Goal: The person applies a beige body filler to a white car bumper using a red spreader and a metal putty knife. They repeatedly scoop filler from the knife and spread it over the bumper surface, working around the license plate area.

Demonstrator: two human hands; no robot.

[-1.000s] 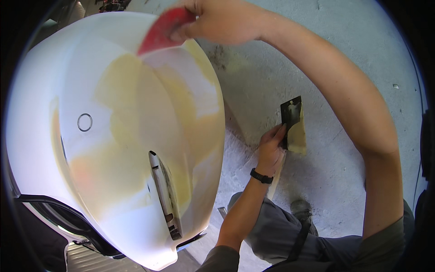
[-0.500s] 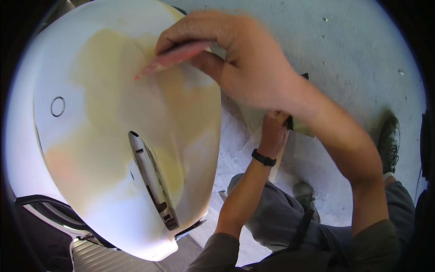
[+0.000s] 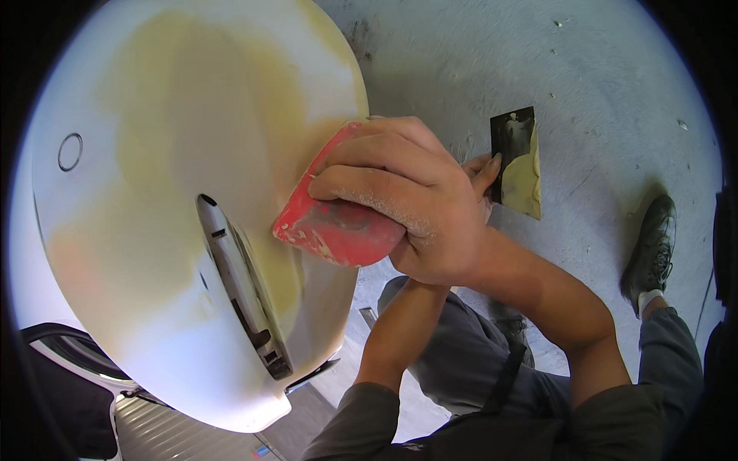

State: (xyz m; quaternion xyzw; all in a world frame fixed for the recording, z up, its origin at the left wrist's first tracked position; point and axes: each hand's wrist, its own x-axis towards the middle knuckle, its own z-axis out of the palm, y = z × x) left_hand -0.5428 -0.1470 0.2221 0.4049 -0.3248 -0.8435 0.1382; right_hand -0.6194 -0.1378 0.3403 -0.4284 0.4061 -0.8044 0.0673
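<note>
My right hand (image 3: 423, 192) is closed around a red plastic spreader (image 3: 338, 234), its face marked with pale smears. The spreader overlaps the right side of a white car body panel (image 3: 146, 307) in view; whether it touches the panel I cannot tell. Yellowish filler patches (image 3: 165, 92) cover much of the panel's upper and middle part. Behind my right hand and partly hidden by it, my left hand (image 3: 482, 175) grips a flat black board (image 3: 507, 142). Pale yellow putty (image 3: 524, 184) lies along the board's right side.
A long recessed slot (image 3: 242, 284) with bare fittings runs down the panel, and a round outline (image 3: 70, 152) marks its left. Grey concrete floor (image 3: 600, 84) spreads to the right. My shoe (image 3: 652, 246) stands there. A ribbed metal surface (image 3: 173, 422) shows at lower left.
My right hand has come down from the upper panel, turning the spreader's broad face into view. The board in my left hand now shows more fully. The panel sits slightly further left and up.
</note>
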